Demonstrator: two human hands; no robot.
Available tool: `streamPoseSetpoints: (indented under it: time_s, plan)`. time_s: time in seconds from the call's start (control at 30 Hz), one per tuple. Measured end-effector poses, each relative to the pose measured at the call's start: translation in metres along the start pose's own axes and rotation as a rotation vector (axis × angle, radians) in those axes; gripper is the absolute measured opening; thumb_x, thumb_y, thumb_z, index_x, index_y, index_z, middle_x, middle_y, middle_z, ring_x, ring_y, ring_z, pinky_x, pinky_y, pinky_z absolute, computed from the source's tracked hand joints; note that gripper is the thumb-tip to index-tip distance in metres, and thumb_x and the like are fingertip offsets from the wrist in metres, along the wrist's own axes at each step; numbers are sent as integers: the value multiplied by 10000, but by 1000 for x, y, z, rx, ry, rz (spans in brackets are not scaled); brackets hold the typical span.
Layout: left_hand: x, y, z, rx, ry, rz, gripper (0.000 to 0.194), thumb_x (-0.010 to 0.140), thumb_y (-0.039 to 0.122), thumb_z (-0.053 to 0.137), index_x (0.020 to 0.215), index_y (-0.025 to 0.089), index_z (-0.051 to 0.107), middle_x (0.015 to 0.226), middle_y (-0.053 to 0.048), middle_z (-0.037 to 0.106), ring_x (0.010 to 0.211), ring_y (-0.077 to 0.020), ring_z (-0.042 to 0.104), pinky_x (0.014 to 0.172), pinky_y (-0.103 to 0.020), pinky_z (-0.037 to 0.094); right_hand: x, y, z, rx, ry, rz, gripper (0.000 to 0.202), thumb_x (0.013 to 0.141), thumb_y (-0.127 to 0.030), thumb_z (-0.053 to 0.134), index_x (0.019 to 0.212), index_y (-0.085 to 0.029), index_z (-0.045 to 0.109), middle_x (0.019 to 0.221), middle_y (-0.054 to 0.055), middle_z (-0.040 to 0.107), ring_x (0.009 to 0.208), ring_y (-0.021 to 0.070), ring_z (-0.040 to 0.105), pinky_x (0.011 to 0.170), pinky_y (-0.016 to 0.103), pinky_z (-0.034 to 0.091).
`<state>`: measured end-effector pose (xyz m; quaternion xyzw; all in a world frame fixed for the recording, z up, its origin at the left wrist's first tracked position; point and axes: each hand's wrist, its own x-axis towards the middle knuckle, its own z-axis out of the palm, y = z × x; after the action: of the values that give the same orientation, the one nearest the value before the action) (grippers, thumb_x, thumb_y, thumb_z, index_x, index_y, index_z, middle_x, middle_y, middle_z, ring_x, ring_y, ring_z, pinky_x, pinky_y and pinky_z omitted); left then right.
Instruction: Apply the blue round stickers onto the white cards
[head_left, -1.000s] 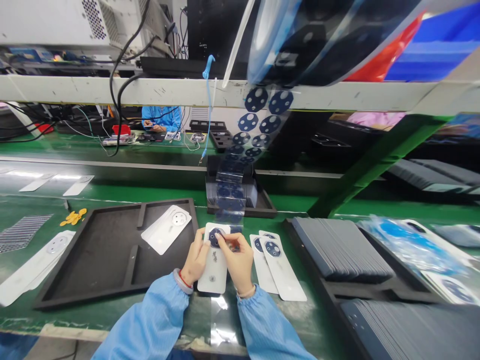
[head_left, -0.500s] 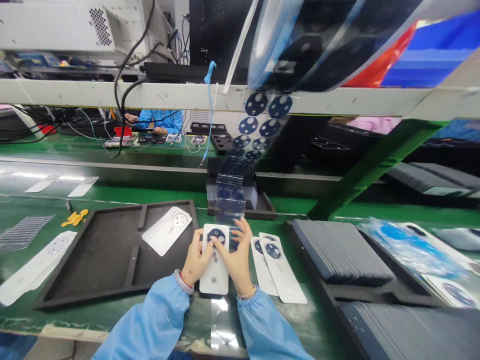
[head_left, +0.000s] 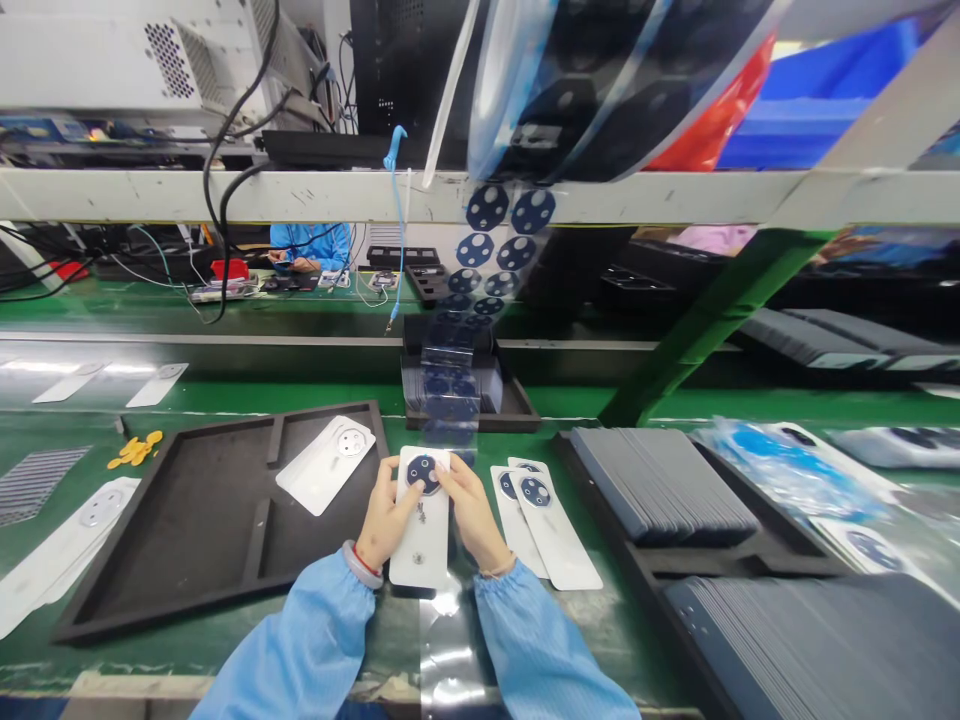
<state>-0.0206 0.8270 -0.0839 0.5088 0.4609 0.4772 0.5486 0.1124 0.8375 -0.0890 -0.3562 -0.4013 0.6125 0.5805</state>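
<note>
A white phone back cover [head_left: 412, 545] stands between my hands, held at its upper half. A dark round camera sticker [head_left: 421, 474] with several holes covers the ring near its top. My left hand [head_left: 384, 522] grips the left edge, its thumb lying on the sticker's lower part. My right hand [head_left: 477, 515] wraps the right edge, and its thumb presses the sticker's right side. Just behind the cover hangs a clear strip of dark round stickers [head_left: 516, 252]. To the right lie several white covers [head_left: 564, 550] with dark stickers on them.
A black tray [head_left: 187, 520] at left bears white covers [head_left: 319, 475] with pale rings. At right a black tray [head_left: 652, 570] holds stacked grey sheets [head_left: 664, 490]. Above, a large roll [head_left: 577, 100] hangs over a white beam [head_left: 330, 195]. A green post [head_left: 712, 320] slants down.
My right hand's fingers, spread beside the cover before, have closed onto its right edge. Its thumb has shifted right over the sticker. The whole view has moved slightly.
</note>
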Motion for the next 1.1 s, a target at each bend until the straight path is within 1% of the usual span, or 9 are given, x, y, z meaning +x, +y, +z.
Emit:
streamPoseSetpoints:
  time_s: [0.17,0.27,0.37,0.53,0.63,0.73,0.83,0.9,1.1]
  plan:
    - [3,-3,-2,-45,69,26,401,838,508,598,1075,220,451,840,-11,687,636,-158,643,576,-263,502,-1,5,3,-12,-102,27,546,733,-450,772,1179,-238,540,947,40,726,808,215,693,682,314,551]
    - [5,-1,-4,78,54,119,308,893,473,518,1044,207,551,1008,-58,697,867,-199,666,751,-302,523,1,9,4,-38,-44,-6,530,695,-416,808,1120,-218,562,917,46,730,805,217,694,705,323,551]
    - [10,2,-16,229,-4,168,279,936,408,434,1074,208,573,914,-51,729,846,-207,683,824,-333,514,5,0,-16,-147,119,-63,449,726,-496,752,1028,-192,617,964,73,725,853,231,684,756,349,548]
    - [28,4,-59,724,476,295,275,898,319,471,1110,166,557,1106,-138,692,1081,-285,639,981,-448,457,6,-32,-98,-692,413,-66,612,757,-576,653,1210,-173,572,981,108,710,902,293,671,821,446,536]
    - [38,-3,-78,1102,639,227,599,792,394,654,1265,64,492,1405,-278,469,1324,-398,446,1075,-527,370,-8,-37,-135,-1114,520,-173,718,794,-537,598,1346,-95,470,1210,230,621,1119,398,591,950,595,452]
    - [41,-14,-84,1324,594,85,864,718,466,749,1354,-5,403,1509,-340,290,1416,-443,292,1133,-549,285,-37,-23,-141,-1300,335,-324,661,851,-514,568,1370,-115,474,1405,238,493,1305,403,464,1067,609,375]
    - [42,-19,-85,1407,492,-9,696,786,405,695,1321,35,447,1451,-301,414,1371,-407,386,1102,-533,330,-74,-2,-128,-1243,-152,-284,593,899,-498,582,1422,-249,456,1476,120,472,1357,299,453,1128,485,396]
    - [42,-18,-87,1403,479,-42,545,816,364,661,1254,82,499,1369,-255,514,1294,-375,483,1049,-502,390,-92,10,-118,-1218,-325,-254,555,922,-464,581,1435,-297,451,1506,78,445,1374,262,442,1140,442,400]
    - [44,-8,-89,1325,543,-68,556,813,355,685,1257,102,464,1189,-178,612,1134,-326,592,917,-427,468,-105,23,-110,-1279,-286,-394,420,977,-372,517,1382,-261,521,1397,90,567,1270,239,558,1074,416,487]
